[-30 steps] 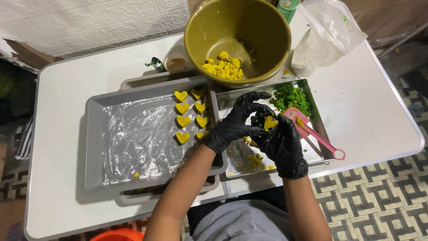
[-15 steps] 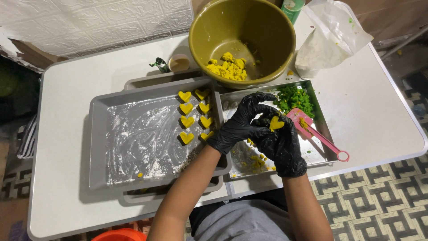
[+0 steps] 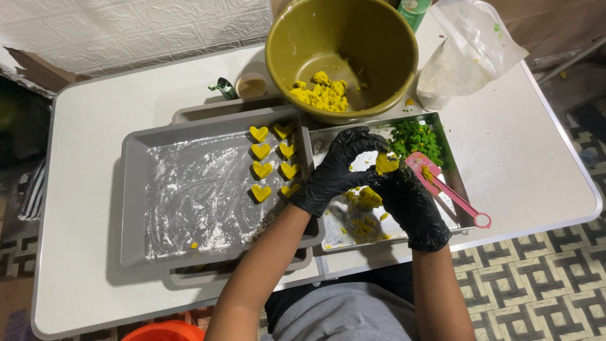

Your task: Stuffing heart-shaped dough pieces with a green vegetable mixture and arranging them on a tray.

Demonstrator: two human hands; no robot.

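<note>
Both gloved — left hand point(image 3: 338, 167) and right hand point(image 3: 409, 202) pinching a yellow dough piece point(image 3: 386, 163) together over the steel tray point(image 3: 451, 165), fingers curled tight. Pink spatula point(image 3: 445, 188) just right. Floured grey tray point(image 3: 136, 202) left, with eight dough hearts point(image 3: 273, 161). Beyond, olive bowl point(image 3: 404, 44). Barely shifted since a moment ago.

Both black-gloved hands, the left hand point(image 3: 338, 167) and right hand point(image 3: 410, 205), pinch a yellow dough piece point(image 3: 386, 163) above the steel tray point(image 3: 451, 183); at nine o'clock, heart-shaped pieces point(image 3: 261, 169) line the floured grey tray point(image 3: 136, 208).
</note>
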